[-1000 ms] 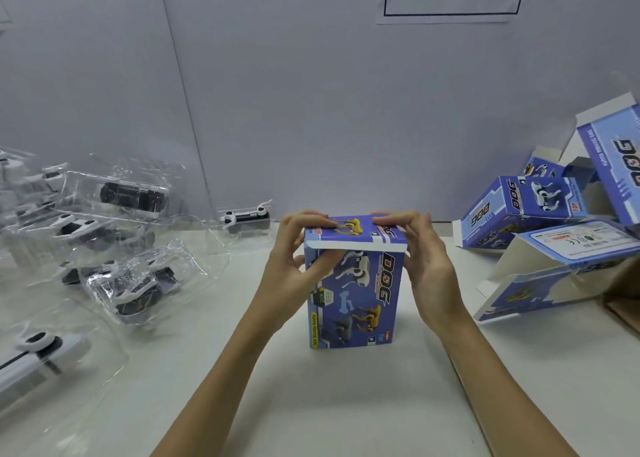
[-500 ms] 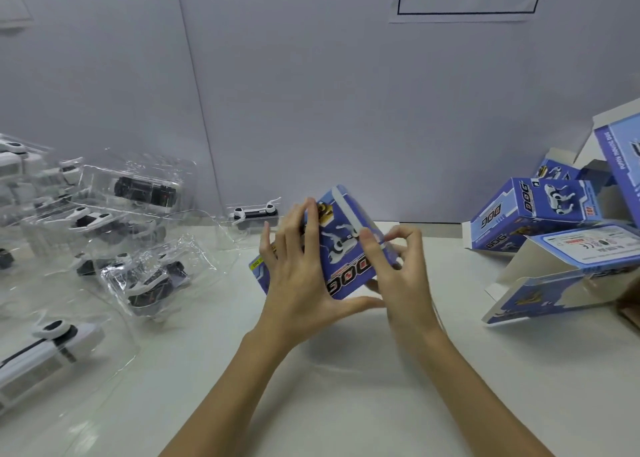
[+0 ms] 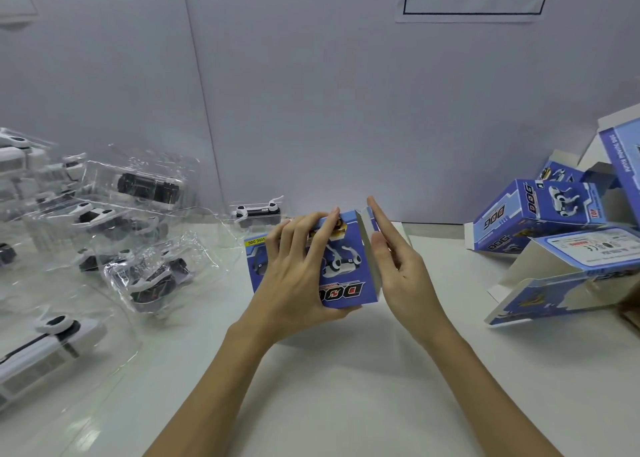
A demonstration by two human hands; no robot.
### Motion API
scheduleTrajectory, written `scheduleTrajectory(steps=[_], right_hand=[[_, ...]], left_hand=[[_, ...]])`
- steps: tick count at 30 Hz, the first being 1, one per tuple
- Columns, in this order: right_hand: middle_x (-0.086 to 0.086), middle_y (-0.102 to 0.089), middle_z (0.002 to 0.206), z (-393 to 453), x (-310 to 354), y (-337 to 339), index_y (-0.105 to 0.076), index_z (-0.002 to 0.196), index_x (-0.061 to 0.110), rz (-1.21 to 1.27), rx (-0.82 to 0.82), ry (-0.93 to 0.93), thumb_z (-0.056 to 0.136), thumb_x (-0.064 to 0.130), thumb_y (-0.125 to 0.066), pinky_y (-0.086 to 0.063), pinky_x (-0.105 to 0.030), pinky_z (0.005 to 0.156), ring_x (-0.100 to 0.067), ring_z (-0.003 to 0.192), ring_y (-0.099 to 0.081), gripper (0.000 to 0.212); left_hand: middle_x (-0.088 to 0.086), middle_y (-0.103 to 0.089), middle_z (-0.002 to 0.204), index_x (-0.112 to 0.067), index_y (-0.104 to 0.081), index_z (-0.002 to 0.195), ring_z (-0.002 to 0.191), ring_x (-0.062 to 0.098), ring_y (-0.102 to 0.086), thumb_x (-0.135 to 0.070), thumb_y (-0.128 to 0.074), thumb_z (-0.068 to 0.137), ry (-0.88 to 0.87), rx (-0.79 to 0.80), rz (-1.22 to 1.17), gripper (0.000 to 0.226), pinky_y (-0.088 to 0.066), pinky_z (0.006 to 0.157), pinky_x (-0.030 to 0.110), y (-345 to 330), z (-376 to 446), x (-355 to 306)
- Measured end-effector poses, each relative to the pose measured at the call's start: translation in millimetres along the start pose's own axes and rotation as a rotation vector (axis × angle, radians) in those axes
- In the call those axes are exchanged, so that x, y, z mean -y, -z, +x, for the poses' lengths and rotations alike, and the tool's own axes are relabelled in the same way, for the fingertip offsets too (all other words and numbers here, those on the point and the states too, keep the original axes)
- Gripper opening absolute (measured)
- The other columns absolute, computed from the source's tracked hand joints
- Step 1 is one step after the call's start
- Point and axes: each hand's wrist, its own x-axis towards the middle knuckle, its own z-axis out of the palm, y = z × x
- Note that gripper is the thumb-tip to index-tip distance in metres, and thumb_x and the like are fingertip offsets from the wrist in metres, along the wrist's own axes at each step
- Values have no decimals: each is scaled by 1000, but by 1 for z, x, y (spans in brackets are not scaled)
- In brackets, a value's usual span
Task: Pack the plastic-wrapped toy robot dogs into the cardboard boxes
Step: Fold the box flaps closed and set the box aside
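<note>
A white table (image 3: 346, 387) runs across the view, with a heap of plastic-wrapped toy robot dogs (image 3: 138, 242) on its left and a cluster of blue cardboard boxes (image 3: 554, 235) on its right, some of them open or flattened. Between them, near the middle, one blue box (image 3: 346, 276) is held tipped on its side, its "DOG" print upside down. The left hand (image 3: 294, 283) grips it, fingers spread flat across the printed face and thumb tucked under the near lower edge. The right hand (image 3: 398, 266) stands edge-on just beside the box's right end, fingers straight and together against the white end flap (image 3: 367, 248); whether they truly press it or only hover close is hard to tell.
</note>
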Motion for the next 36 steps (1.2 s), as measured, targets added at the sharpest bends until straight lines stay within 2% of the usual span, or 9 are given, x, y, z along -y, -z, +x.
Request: scheduleTrajectory(steps=[2, 5, 8, 17, 22, 27, 31, 34, 36], right_hand=[[6, -69, 132, 1, -3, 1, -41, 155, 43, -41, -17, 10, 101, 39, -46, -65, -45, 82, -14, 114, -71, 54], [4, -70, 130, 1, -7, 1, -41, 155, 43, -78, -32, 25, 104, 36, -46, -65, -48, 81, -17, 113, -72, 52], [5, -71, 129, 2, -9, 1, -42, 155, 41, -76, -38, 26, 106, 32, -47, -66, -44, 79, -17, 112, -72, 50], [-3, -64, 135, 1, -9, -4, -43, 153, 45, -64, -30, 22, 101, 39, -48, -66, -42, 81, -22, 119, -69, 53], [0, -56, 146, 1, -5, -7, -44, 148, 53, 10, -1, -2, 101, 42, -43, -64, -30, 78, -19, 123, -66, 48], [11, -32, 165, -1, -3, -5, -33, 154, 58, 131, 155, -48, 104, 50, -34, -58, -47, 101, -16, 141, -52, 51], [5, -54, 153, 1, -3, 5, -39, 156, 43, 265, 173, -40, 100, 32, -54, -60, -48, 97, -22, 136, -58, 59], [7, -62, 145, 1, -3, 1, -51, 152, 35, 146, 96, 61, 102, 30, -57, -63, -35, 87, -21, 131, -62, 50], [7, -63, 144, -1, -5, -5, -51, 151, 37, 75, 58, 87, 103, 35, -53, -63, -28, 82, -18, 128, -64, 48]], left_hand=[[11, -42, 153, -12, -31, 161, 141, 33, -41, -76, -76, 72, 4, 1, 11, 119, -26, 119, 51, 0, 0, -3], [12, -42, 153, -16, -29, 162, 140, 32, -41, -76, -73, 72, 8, -6, 15, 117, -26, 119, 50, -1, -1, -4], [11, -41, 153, -19, -28, 162, 140, 30, -39, -76, -72, 72, 11, -14, 19, 114, -26, 119, 49, -2, -1, -4], [11, -38, 154, -27, -26, 162, 141, 29, -35, -77, -68, 74, 10, -37, 34, 109, -27, 118, 51, -8, -2, -3], [15, -42, 152, -26, -35, 159, 139, 34, -40, -74, -72, 75, 3, -80, 55, 104, -28, 116, 53, -8, -1, -8], [15, -41, 152, -36, -37, 157, 141, 32, -38, -75, -72, 77, -5, -96, 57, 96, -28, 115, 51, -6, 0, -11], [15, -38, 155, -47, -42, 153, 144, 34, -35, -78, -63, 84, -28, -48, 46, 79, -29, 114, 52, 2, 3, -5], [11, -39, 153, -50, -44, 150, 143, 30, -36, -79, -63, 81, 41, -60, 4, 77, -29, 112, 50, 9, 5, -4], [9, -39, 151, -50, -45, 148, 141, 29, -36, -78, -67, 78, 63, -63, -16, 78, -28, 112, 49, 11, 5, -7]])
